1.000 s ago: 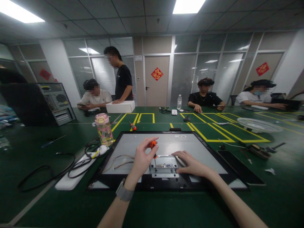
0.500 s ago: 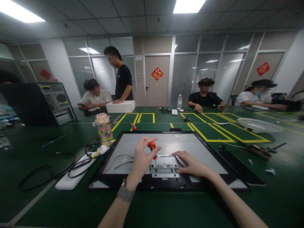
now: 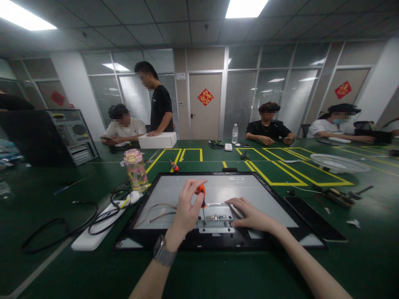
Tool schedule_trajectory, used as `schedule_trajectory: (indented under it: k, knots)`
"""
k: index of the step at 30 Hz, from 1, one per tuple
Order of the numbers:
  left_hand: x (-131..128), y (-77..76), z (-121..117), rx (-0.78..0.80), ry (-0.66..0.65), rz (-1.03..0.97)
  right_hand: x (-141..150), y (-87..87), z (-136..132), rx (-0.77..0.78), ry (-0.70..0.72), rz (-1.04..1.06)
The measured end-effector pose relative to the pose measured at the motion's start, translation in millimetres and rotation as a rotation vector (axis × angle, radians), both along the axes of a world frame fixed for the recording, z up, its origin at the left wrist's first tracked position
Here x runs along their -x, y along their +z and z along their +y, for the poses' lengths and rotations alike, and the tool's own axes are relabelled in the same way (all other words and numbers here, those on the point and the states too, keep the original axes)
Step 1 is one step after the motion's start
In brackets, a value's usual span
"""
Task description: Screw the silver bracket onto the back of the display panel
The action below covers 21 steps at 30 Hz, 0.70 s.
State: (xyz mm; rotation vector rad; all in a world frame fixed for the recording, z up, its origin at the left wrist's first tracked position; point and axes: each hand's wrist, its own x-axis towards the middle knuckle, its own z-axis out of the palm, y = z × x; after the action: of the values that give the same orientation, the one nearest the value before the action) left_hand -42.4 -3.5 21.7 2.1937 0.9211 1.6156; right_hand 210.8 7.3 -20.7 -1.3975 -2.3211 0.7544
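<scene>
A monitor panel (image 3: 174,192) lies face down on the green table, its grey back up inside a black frame. My left hand (image 3: 186,209) is closed around an orange-handled screwdriver (image 3: 202,195), held upright with its tip on a small metal board cover (image 3: 215,222) near the panel's front edge. My right hand (image 3: 251,215) lies flat, fingers spread, pressing on the right side of that cover. Thin coloured wires (image 3: 157,209) run across the panel's left part.
A pink-lidded water bottle (image 3: 135,169), black cables (image 3: 77,218) and a white foam piece (image 3: 90,238) lie to the left. A computer case (image 3: 67,135) stands far left. A black strip (image 3: 314,218) and tools (image 3: 338,196) lie right. Several people sit or stand at the far side.
My left fingers have shifted slightly around the screwdriver handle, as in turning it; the tip stays on the same spot. My right hand has not moved.
</scene>
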Motion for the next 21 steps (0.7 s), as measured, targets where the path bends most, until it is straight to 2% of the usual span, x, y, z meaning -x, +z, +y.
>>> schedule_trajectory:
  k: [3,8,13,18,21]
  knots:
    - [-0.3,-1.3,1.8,0.038,0.027,0.039,0.2,0.8,-0.7,0.002,-0.003,0.002]
    - [-2.4,-1.1,0.9,-0.054,0.132,0.07,-0.5,-0.5,-0.4,-0.019,0.012,0.014]
    - [-1.2,2.4,-1.6,-0.017,0.025,-0.005,-1.9,-4.3,1.9,-0.036,0.016,0.005]
    - [0.1,3.4,0.3,-0.006,0.065,-0.071,-1.9,-3.5,1.9,-0.036,0.026,-0.004]
    - [0.3,3.0,-0.1,0.023,-0.007,-0.062,-2.2,-3.1,1.6,-0.03,0.024,-0.003]
